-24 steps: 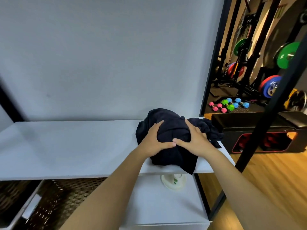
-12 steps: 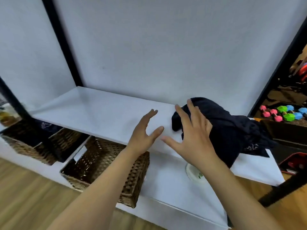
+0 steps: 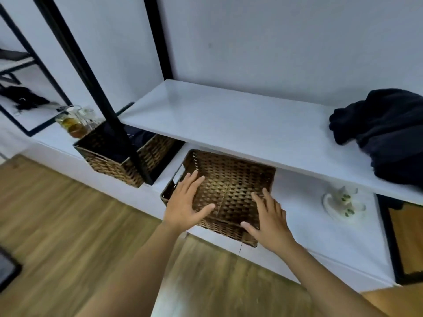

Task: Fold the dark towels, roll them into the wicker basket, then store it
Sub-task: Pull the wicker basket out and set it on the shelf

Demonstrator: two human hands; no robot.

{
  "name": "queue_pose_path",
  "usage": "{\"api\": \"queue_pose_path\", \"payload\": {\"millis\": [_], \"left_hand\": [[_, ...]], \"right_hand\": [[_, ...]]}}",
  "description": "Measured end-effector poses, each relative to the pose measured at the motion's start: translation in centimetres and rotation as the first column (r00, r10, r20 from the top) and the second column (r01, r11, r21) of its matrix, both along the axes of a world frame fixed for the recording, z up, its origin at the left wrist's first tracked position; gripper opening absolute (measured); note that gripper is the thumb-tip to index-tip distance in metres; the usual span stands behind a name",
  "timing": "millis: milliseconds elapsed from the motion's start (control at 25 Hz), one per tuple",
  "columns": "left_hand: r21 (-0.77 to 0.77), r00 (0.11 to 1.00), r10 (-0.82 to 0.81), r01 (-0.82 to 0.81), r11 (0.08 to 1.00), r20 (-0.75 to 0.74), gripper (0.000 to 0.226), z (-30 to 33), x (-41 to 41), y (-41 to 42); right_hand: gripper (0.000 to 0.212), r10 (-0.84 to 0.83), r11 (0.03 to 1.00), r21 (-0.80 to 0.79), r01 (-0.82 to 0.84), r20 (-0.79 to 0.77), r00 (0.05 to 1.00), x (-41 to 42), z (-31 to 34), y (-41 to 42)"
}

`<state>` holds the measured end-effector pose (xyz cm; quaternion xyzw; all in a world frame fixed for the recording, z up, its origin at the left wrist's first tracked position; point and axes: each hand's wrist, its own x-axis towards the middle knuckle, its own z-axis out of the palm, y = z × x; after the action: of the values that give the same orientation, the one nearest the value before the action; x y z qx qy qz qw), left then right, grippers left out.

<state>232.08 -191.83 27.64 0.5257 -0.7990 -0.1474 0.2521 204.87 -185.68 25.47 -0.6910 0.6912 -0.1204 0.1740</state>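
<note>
Wicker basket: the wicker basket [image 3: 231,186] sat on the lower shelf [image 3: 304,216], tilted toward the camera, its back edge tucked beneath the upper shelf [image 3: 229,117]; nothing showed inside it but the woven bottom.
Left hand: the left hand [image 3: 185,202] was spread flat, fingers straight and apart, over the basket's left rim; whether it touched the weave could not be told.
Right hand: the right hand [image 3: 267,218] was likewise flat with fingers apart, at the basket's near right corner (contact just as unclear).
Dark towels: the dark towels [image 3: 384,131] lay in a crumpled heap at the right end of the upper shelf, well apart from both hands; the heap was cut off by the frame's right edge.
Second basket: a second wicker basket [image 3: 114,159] stood to the left on the lower shelf, partly hidden behind a black frame post [image 3: 96,88]; something dark lay inside, too shadowed to name.
Hard to make out: a glass jar [image 3: 73,124] with amber contents behind that basket, a blurred white ornament [image 3: 343,202] on the lower shelf to the right, and a dark bundle [image 3: 25,99] on a far-left shelf.
Surface and room: white shelves against a white wall [image 3: 274,42], above a wooden floor [image 3: 57,225].
</note>
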Motion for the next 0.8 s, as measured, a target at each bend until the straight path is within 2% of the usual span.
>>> {"api": "queue_pose_path", "payload": {"millis": [120, 200, 320, 400, 520, 680, 800], "left_hand": [[0.141, 0.979, 0.070, -0.098, 0.985, 0.194, 0.078, -3.1, 4.5, -0.5], [0.231, 0.959, 0.130, -0.190, 0.954, 0.251, 0.068, -4.3, 5.7, -1.1], [0.341, 0.938, 0.254, -0.325, 0.882, 0.238, 0.066, -5.2, 7.7, -2.6], [0.390, 0.923, 0.318, -0.381, 0.838, 0.217, 0.070, -5.8, 9.4, -3.9], [0.442, 0.904, 0.392, -0.427, 0.789, 0.172, 0.068, -6.2, 10.7, -6.1], [0.579, 0.861, 0.479, -0.480, 0.659, 0.169, 0.047, -7.7, 9.8, -10.6], [0.550, 0.867, 0.477, -0.470, 0.690, 0.143, 0.037, -9.3, 9.4, -12.0]], "right_hand": [[0.098, -0.243, 0.962, 0.163, 0.220, 0.136, 0.960, 2.2, -2.8, 1.1], [0.099, -0.373, 0.914, 0.241, 0.325, 0.188, 0.909, 2.4, -4.4, 1.9], [0.082, -0.439, 0.890, 0.299, 0.345, 0.353, 0.827, 3.4, -5.4, 0.7], [0.065, -0.462, 0.882, 0.304, 0.361, 0.405, 0.789, 4.6, -5.2, -1.3], [0.039, -0.549, 0.835, 0.313, 0.452, 0.421, 0.722, 5.3, -5.2, -3.3], [0.035, -0.719, 0.695, 0.438, 0.571, 0.399, 0.570, 4.8, -6.0, -4.8], [0.022, -0.741, 0.671, 0.396, 0.627, 0.379, 0.554, 3.9, -6.8, -5.1]]}}
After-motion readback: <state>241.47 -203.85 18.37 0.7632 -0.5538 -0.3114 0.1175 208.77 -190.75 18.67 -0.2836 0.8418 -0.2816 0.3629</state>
